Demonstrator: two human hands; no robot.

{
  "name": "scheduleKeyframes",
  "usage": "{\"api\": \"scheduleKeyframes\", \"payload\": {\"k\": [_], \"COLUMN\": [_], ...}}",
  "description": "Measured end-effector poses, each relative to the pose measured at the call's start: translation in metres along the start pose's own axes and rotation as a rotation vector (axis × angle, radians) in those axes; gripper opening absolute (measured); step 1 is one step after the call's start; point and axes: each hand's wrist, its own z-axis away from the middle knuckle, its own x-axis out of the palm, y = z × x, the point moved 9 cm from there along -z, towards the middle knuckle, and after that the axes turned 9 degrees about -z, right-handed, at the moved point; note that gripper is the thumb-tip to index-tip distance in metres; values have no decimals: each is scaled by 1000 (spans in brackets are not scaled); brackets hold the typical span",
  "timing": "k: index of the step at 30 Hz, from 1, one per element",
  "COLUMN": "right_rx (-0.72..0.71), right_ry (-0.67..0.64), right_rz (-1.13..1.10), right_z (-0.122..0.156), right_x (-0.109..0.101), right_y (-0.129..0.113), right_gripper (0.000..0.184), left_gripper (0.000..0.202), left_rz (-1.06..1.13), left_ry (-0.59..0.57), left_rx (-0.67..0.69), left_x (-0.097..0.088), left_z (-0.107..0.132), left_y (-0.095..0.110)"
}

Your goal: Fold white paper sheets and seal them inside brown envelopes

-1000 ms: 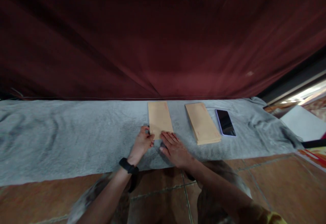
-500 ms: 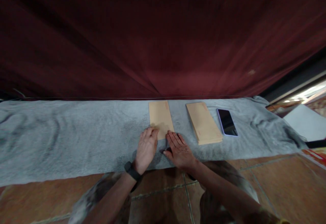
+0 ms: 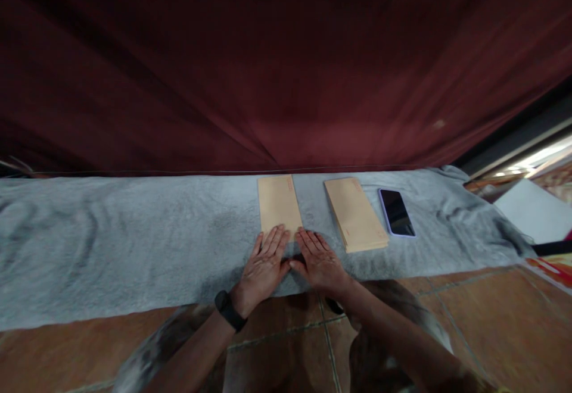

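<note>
A brown paper envelope point(image 3: 279, 202) lies flat on the grey cloth, with small red print at its far right corner. My left hand point(image 3: 266, 265) rests flat on its near edge, fingers stretched out and pointing away from me. Beside it, my right hand point(image 3: 319, 262) lies flat with its fingertips at the envelope's near right corner. The two thumbs meet or almost touch. Both hands are open and grip nothing. The near end of the envelope is partly hidden under the fingers. To the right sits a stack of similar brown envelopes point(image 3: 357, 214).
A phone point(image 3: 397, 212) in a light purple case lies right of the stack. The grey cloth point(image 3: 134, 238) covers the long surface. Behind it hangs a dark red curtain point(image 3: 286, 83). A white panel point(image 3: 534, 211) stands at far right, above the tiled floor point(image 3: 500, 309).
My left hand has gone from curled fingers at the envelope's near left edge to lying flat on it, closer to my right hand. The right hand has barely moved.
</note>
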Motion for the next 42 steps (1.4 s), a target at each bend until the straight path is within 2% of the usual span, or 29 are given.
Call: {"api": "scheduleKeyframes", "payload": {"k": [9, 16, 22, 25, 30, 32, 34, 36, 38, 42], "right_rx": [42, 205, 277, 360, 602, 655, 723, 778, 790, 784], "right_ry": [0, 80, 95, 117, 169, 158, 184, 162, 171, 261], "right_rz": [-2, -26, -117, -298, -865, -1024, -1153, -1258, -1353, -1446], "right_z": [-4, -19, -36, -43, -44, -44, -44, -47, -52, -59], "right_x": [-5, -9, -7, -5, 8, 16, 23, 32, 36, 23], "right_y": [8, 19, 29, 44, 67, 66, 65, 61, 58, 65], "right_gripper": [63, 52, 42, 33, 23, 29, 45, 49, 48, 37], "left_gripper": [71, 71, 70, 70, 70, 69, 67, 67, 65, 66], "left_rz": [-25, -23, 17, 22, 27, 48, 99, 196, 343, 679], "left_ry": [86, 108, 101, 105, 117, 132, 160, 192, 214, 247], "left_rx": [-69, -81, -96, -97, -92, -86, -87, -106, -184, -500], "left_x": [2, 6, 9, 9, 10, 11, 11, 10, 8, 3], "left_z": [8, 9, 9, 9, 9, 9, 8, 6, 3, 1], "left_y": [-7, -7, -9, -10, -12, -12, -15, -20, -33, -71]}}
